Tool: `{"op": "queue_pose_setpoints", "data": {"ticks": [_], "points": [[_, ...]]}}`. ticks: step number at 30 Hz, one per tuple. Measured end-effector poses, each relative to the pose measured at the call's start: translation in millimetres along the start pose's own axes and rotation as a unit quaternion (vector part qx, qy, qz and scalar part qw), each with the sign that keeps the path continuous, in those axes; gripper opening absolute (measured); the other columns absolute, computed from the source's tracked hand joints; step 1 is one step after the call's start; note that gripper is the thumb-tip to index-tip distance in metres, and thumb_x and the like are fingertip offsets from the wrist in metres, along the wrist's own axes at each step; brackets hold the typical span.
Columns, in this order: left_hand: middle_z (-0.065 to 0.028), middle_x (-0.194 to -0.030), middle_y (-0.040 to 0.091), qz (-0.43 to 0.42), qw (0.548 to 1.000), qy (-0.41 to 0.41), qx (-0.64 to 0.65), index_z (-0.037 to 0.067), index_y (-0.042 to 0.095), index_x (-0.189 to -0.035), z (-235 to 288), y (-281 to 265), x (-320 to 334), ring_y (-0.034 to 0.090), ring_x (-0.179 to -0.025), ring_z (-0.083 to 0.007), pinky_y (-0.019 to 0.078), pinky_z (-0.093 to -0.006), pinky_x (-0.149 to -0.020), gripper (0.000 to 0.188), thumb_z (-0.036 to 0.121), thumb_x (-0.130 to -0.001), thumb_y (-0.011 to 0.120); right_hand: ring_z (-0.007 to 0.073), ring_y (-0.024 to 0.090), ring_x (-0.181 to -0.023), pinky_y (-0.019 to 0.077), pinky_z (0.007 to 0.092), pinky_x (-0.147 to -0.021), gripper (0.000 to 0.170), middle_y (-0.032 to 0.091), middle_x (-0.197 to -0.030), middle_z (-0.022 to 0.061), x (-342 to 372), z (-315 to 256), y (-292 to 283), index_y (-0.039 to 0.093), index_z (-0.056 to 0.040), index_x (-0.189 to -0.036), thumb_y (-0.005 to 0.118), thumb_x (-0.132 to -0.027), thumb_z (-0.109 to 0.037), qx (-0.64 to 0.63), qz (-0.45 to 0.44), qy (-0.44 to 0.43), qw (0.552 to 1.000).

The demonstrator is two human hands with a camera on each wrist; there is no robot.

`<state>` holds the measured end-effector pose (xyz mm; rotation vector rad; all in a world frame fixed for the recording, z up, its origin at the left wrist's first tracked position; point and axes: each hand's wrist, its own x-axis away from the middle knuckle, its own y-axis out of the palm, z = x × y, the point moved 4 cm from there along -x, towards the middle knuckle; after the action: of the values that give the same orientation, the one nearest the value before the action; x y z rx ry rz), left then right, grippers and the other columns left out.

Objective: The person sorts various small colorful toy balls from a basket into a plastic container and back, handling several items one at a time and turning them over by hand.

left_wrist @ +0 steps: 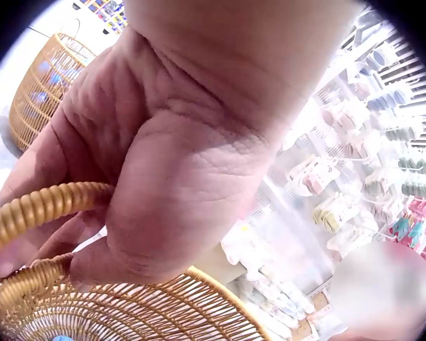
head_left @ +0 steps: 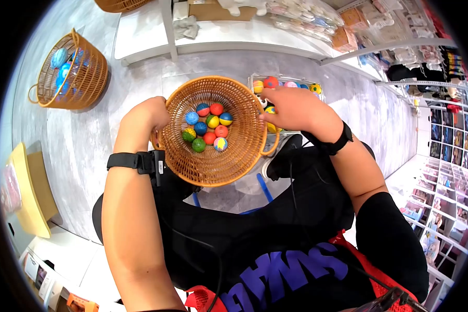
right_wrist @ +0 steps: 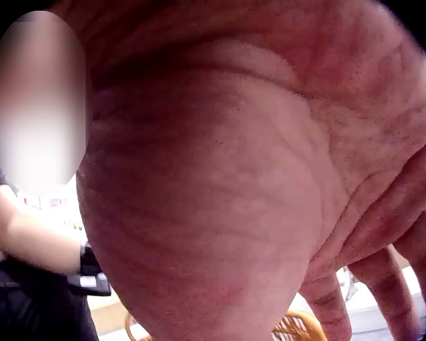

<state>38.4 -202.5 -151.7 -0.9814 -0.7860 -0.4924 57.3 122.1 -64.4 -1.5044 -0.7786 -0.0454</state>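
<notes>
A round woven wicker basket (head_left: 213, 174) stands in front of the person's legs, with several small colourful balls (head_left: 200, 127) on its bottom. At its left side the left hand (head_left: 146, 115) grips the basket; in the left wrist view the looped handle (left_wrist: 46, 209) runs into the curled fingers. The right hand (head_left: 299, 109) is at the basket's right rim, thumb close to the edge. Its fingers (right_wrist: 390, 291) look loosely extended in the right wrist view. Just beyond it sits a wire bin (head_left: 322, 83) of balls, partly covered by that hand.
Another wicker basket (head_left: 83, 78) with blue balls stands on the floor at the left. White shelving (head_left: 244, 44) with packaged goods runs along the far side, and more racks (head_left: 442, 130) line the right. A yellow stand (head_left: 34, 192) is at the lower left.
</notes>
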Motion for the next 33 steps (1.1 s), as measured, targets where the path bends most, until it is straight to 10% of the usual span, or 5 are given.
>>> {"op": "queue_pose_setpoints", "data": {"ticks": [4,10,22,25,33], "points": [[-0.0279,-0.098,0.077,-0.036,0.995,0.015,-0.089,-0.010,0.076,-0.106,-9.8,3.5,-3.3,0.079,-0.085,-0.0385,0.0619,-0.0468,-0.076,0.028,-0.005,-0.084,0.058,0.0411,0.074,-0.097,0.0568,0.0501,-0.081,0.061,0.076,-0.102,0.0214,-9.1,7.8,23.1,0.057,-0.0088,-0.143,0.072,-0.095,-0.044,-0.056,-0.105,0.028,0.993],[-0.0277,-0.090,0.077,0.034,0.993,0.040,-0.107,-0.010,0.075,-0.100,-4.8,-11.7,16.5,0.078,-0.081,-0.0376,0.0620,-0.0466,-0.073,0.021,-0.008,-0.083,0.063,0.0155,0.070,-0.072,0.0537,0.0331,-0.063,0.058,0.073,-0.088,0.0117,-25.2,22.6,59.8,0.046,-0.0041,-0.152,0.067,-0.099,-0.015,-0.242,-0.120,0.052,0.961],[-0.0303,-0.105,0.074,0.335,0.917,0.204,-0.064,-0.001,0.068,-0.132,-10.0,-40.9,56.7,0.071,-0.100,-0.0483,0.0576,-0.0526,-0.086,0.040,0.005,-0.093,0.060,0.0113,0.061,-0.066,0.0529,0.0288,-0.063,0.040,0.067,-0.090,0.0069,-22.6,21.8,30.6,0.046,-0.0063,-0.144,0.054,-0.105,-0.002,-0.649,0.126,0.009,0.750],[-0.0292,-0.104,0.075,0.349,0.920,0.126,-0.126,0.005,0.048,-0.155,-4.6,-36.4,58.2,0.074,-0.098,-0.0460,0.0596,-0.0542,-0.085,0.062,0.003,-0.093,0.055,0.0103,0.059,-0.063,0.0515,0.0279,-0.060,0.029,0.066,-0.095,0.0059,-30.8,26.5,40.0,0.053,-0.0068,-0.137,0.054,-0.108,-0.006,-0.630,0.164,0.003,0.759],[-0.0267,-0.107,0.076,0.230,0.954,0.083,-0.177,-0.003,0.039,-0.156,-0.4,-10.7,26.9,0.076,-0.100,-0.0418,0.0616,-0.0510,-0.084,0.065,0.002,-0.095,0.057,0.0094,0.067,-0.073,0.0545,0.0277,-0.062,0.023,0.066,-0.108,0.0019,-42.0,30.6,78.3,0.057,-0.0099,-0.132,0.058,-0.109,-0.011,-0.519,0.041,0.081,0.850]]}}
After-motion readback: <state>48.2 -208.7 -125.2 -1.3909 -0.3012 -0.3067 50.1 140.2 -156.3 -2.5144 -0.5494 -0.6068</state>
